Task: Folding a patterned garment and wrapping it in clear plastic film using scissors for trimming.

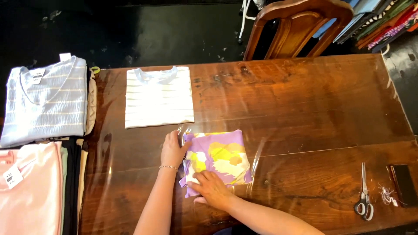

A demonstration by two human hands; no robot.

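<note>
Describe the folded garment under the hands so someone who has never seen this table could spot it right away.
On the wooden table, look at the near edge left of centre, where the left hand and right hand press down. The folded purple garment lies beneath them, just below the folded white striped shirt. It alone has yellow and cream blotches on purple.

Dark wooden desk (305, 113) fills mid-frame, bearing white striped folded shirt (159, 98) upper left, purple-yellow folded cloth (222, 154) centre, scissors (364, 191) and dark flat case (403, 185) lower right.
</note>
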